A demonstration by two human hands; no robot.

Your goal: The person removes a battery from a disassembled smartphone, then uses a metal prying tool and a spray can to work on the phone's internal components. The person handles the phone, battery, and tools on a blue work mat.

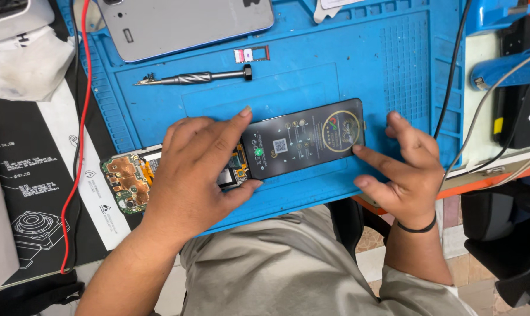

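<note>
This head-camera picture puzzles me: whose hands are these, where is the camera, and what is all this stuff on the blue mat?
The camera sits on a person's head and looks down, so you see their own two bare hands and lap. The left hand presses on an opened phone, whose circuit board sticks out beside the wrist. The right hand touches the far end of the phone's black battery with a fingertip. Everything rests on a blue work mat. Farther up lie a screwdriver, a small pink card tray and a grey back cover. A red wire runs along the left.
</note>
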